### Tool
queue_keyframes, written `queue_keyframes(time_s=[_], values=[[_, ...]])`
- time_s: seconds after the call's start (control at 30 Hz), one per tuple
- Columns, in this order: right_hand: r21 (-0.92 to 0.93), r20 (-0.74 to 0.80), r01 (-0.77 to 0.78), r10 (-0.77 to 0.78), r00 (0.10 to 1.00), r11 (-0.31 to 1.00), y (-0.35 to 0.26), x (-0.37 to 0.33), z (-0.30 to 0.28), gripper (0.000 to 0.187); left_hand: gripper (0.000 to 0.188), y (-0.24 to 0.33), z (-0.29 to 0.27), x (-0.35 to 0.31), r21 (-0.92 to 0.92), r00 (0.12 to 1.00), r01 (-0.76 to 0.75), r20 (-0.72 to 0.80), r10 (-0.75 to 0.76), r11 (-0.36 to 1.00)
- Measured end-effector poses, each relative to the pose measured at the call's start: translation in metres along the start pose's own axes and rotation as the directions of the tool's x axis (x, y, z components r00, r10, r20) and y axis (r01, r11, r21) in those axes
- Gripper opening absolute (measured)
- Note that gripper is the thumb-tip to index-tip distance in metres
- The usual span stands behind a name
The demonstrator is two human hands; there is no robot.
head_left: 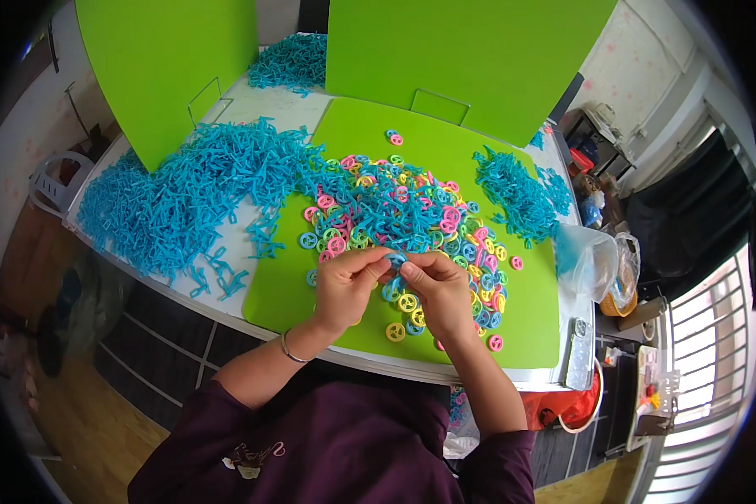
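My left hand (347, 290) and my right hand (439, 294) meet over the near part of the pile. Thumbs and fingers of both pinch one small blue plastic wheel (397, 260) between them. My fingertips partly cover it, so I cannot tell whether another piece is joined to it. Beyond my hands lies a heap of small blue plastic clips (395, 210), on top of loose pink, yellow, green and blue wheels. A yellow wheel (395, 332) rests near the board's front edge, just below my fingers. All this lies on a green board (286, 294).
A large mound of blue clips (193, 193) covers the table's left side; a smaller pile (512, 197) sits right. Green upright panels (470, 59) stand at the back. A clear plastic container (588, 260) is at the right edge, above a red bucket (584, 403).
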State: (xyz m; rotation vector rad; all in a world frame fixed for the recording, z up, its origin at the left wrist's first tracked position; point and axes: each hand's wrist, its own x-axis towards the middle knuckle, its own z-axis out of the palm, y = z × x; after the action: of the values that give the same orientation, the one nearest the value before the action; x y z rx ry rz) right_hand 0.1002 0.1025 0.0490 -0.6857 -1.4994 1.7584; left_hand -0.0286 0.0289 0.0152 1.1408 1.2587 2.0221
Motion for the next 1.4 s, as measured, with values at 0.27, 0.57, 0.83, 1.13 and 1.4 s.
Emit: queue_keyframes(time_s=[0.27, 0.57, 0.83, 1.13, 1.4], values=[[-0.006, 0.113, -0.103, 0.103, 0.988, 0.995, 0.002, 0.003, -0.011, 0.014, 0.017, 0.007, -0.002, 0.002, -0.078, 0.998, 0.067, 0.012, -0.066, 0.995], [-0.379, 0.019, 0.15, -0.154, 0.988, 0.913, -0.004, -0.006, 0.002, 0.016, 0.015, 0.006, -0.004, 0.003, -0.056, 0.998, 0.059, 0.04, -0.057, 0.997], [-0.201, -0.005, 0.015, -0.016, 1.0, 0.98, -0.007, -0.003, -0.003, 0.019, 0.015, 0.004, -0.003, 0.003, -0.023, 0.989, -0.125, 0.073, 0.126, 0.992], [-0.114, 0.232, -0.016, 0.042, 0.972, 0.993, -0.017, 0.001, -0.016, 0.036, 0.016, 0.003, -0.016, 0.014, -0.361, 0.907, 0.418, 0.121, -0.403, 0.834], [-0.493, 0.688, 0.87, -0.6, 0.407, 0.025, -0.012, 0.009, -0.019, 0.03, 0.015, 0.007, -0.015, 0.013, -0.414, 0.809, 0.588, 0.303, -0.504, 0.695]])
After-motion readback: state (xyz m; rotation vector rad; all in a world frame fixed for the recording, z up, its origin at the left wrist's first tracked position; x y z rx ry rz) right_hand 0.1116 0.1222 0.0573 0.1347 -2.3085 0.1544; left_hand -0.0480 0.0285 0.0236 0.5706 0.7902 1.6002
